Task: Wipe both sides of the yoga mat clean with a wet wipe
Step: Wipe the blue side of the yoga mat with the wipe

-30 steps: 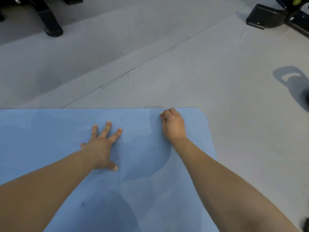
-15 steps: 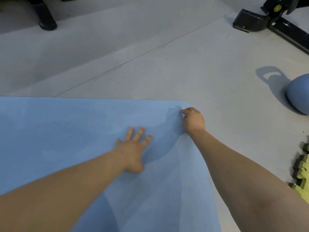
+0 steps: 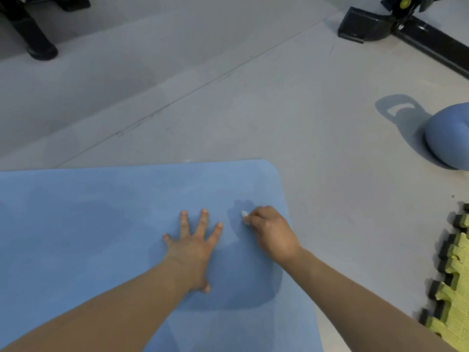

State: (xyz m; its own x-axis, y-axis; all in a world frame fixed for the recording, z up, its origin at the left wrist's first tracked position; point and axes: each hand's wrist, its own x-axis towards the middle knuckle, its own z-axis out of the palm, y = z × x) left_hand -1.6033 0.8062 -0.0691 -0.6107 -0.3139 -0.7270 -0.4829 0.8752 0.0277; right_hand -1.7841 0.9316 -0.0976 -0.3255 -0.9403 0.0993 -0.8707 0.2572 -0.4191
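Observation:
A light blue yoga mat (image 3: 88, 224) lies flat on the grey floor and fills the lower left of the view, with its rounded far right corner near the middle. My left hand (image 3: 195, 247) presses flat on the mat with fingers spread. Just to its right, my right hand (image 3: 272, 232) is curled round a small white wet wipe (image 3: 244, 215), which peeks out at the fingertips and touches the mat close to the right edge. Darker damp patches show on the mat around both hands.
A blue kettlebell (image 3: 449, 138) sits on the floor at the right. Green and black foam puzzle tiles (image 3: 454, 283) lie at the lower right. Black gym equipment frames stand at the top right (image 3: 406, 29) and top left (image 3: 30, 34).
My right hand with the wipe has drawn back from the mat's far right corner toward me and a little left. My left hand stays flat on the mat beside it.

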